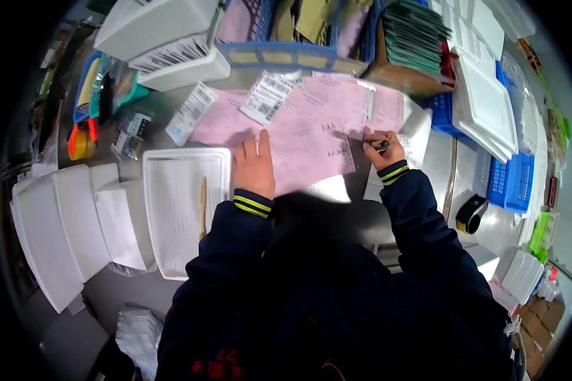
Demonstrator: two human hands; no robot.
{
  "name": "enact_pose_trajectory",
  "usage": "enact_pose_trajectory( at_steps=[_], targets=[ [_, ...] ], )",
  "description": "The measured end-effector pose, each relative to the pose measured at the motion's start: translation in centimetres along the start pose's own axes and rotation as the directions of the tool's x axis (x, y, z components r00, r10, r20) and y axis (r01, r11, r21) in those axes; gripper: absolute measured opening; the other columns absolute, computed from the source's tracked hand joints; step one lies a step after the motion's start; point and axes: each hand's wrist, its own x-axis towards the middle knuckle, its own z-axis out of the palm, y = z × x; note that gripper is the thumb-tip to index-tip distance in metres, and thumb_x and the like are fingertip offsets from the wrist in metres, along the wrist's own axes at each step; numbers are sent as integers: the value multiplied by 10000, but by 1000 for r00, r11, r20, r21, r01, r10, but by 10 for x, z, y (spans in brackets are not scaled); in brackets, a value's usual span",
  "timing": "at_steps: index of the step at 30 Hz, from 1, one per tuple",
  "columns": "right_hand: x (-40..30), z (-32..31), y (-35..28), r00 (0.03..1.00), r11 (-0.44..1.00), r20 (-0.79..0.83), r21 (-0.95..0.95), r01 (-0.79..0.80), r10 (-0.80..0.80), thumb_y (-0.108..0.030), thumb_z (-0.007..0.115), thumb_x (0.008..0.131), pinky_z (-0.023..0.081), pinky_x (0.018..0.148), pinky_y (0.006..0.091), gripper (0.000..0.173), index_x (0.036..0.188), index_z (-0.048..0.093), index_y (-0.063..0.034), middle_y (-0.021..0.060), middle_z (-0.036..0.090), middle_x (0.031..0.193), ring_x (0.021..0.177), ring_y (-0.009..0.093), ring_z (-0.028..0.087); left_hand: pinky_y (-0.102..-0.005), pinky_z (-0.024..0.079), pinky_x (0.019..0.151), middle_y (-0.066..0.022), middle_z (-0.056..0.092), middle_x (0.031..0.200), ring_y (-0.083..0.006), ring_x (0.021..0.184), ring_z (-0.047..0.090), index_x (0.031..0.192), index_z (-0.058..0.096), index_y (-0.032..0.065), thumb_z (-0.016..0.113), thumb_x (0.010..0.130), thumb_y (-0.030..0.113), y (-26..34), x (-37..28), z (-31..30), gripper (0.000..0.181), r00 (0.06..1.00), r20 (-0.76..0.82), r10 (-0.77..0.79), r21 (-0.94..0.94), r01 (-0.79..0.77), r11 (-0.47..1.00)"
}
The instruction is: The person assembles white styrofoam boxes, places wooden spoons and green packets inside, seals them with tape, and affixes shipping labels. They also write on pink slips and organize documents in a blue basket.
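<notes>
My left hand (255, 166) rests flat on the left part of a pink sheet (295, 157) and grips nothing. Handwriting in dark ink stands near that sheet's right edge. A black marker pen (380, 144) is held in my right hand (387, 151), just off the sheet's right side. More pink sheets (333, 95) overlap beyond it. Printed barcode labels (270, 97) lie on top of the pink paper, and another label (191, 114) sits at its left end. Beside my left hand is a white foam box lid (181, 205) with a wooden-handled tool (203, 205) lying in it.
A blue divided basket (291, 55) of papers and a carton of green envelopes (412, 43) stand at the back. White foam boxes (76, 219) line the left. Orange tape dispenser (81, 143), blue baskets (507, 185) and a black-and-yellow tape roll (472, 213) sit around the metal table (445, 166).
</notes>
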Motion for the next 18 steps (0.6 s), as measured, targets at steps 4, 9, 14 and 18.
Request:
enact_pose_trajectory(
  at_steps=[4,9,14,18],
  targets=[
    [-50,2,-67,960,840,163,465,-280,229,-200,654,781,415,493,224,219,866,623,0,41,572,680,540,106,522,-380,407,864,-196,477,1136,-347,1002,475,1217,421,7,627,736,131,40,-46,-11,538,973,26,229,-402,-200,893],
    [-116,34,-110,639,254,563,612,-749,524,-218,555,836,378,413,208,201,865,520,-22,46,572,628,459,116,520,-357,454,739,-110,554,941,-285,870,546,1152,470,41,667,620,119,55,-76,6,573,928,210,307,-446,-188,875],
    [-123,34,-108,620,283,625,559,-780,474,-216,551,833,386,415,215,186,807,492,-42,46,541,583,449,129,512,-354,457,699,-77,540,929,-272,846,537,1122,491,59,653,609,102,52,-78,2,540,926,206,316,-360,-229,905],
    [-114,33,-81,764,623,525,468,-627,374,-213,592,797,405,441,242,181,747,510,-59,37,540,575,466,139,521,-381,426,816,-134,507,1073,-338,955,488,1167,470,53,611,687,74,40,-73,27,501,945,226,236,-384,-137,913]
  ],
)
